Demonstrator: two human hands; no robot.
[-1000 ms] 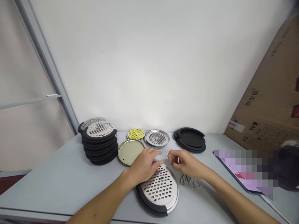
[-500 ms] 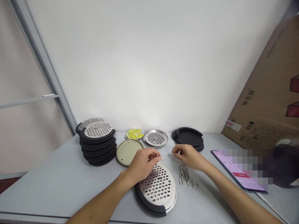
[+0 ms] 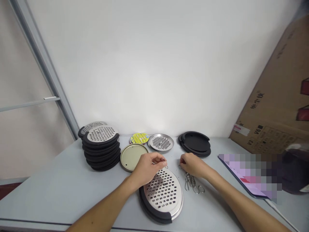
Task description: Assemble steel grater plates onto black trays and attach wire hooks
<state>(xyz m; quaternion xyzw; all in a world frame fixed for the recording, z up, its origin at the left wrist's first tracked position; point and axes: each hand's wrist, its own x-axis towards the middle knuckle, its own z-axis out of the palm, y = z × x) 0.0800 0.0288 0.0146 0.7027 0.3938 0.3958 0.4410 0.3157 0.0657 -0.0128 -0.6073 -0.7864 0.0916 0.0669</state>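
Observation:
An oval metal grater (image 3: 166, 190) with a black rim lies on the table in front of me. Over its far end, my left hand (image 3: 149, 169) pinches a small metal clip, whose wire loop (image 3: 166, 167) sticks out past the fingertips. To the right, my right hand (image 3: 193, 165) is lowered to the tabletop, thumb and fingers closed on a small metal ring (image 3: 180, 166) that is mostly hidden. Just below that hand lies a little heap of metal clips (image 3: 190, 181) with rings (image 3: 201, 189).
Stacked black-rimmed graters (image 3: 101, 151) stand at left. Toward the wall lie a gold-coloured lid (image 3: 132, 156), a yellow patterned disc (image 3: 139, 138), a round grater plate (image 3: 161, 142) and black holders (image 3: 195, 143). A phone (image 3: 241, 177) and cardboard box (image 3: 267, 106) are at right.
My right hand has dropped onto the small ring on the table, and its fingers have closed. The clip's loop in my left hand has tilted downward; that hand has barely moved.

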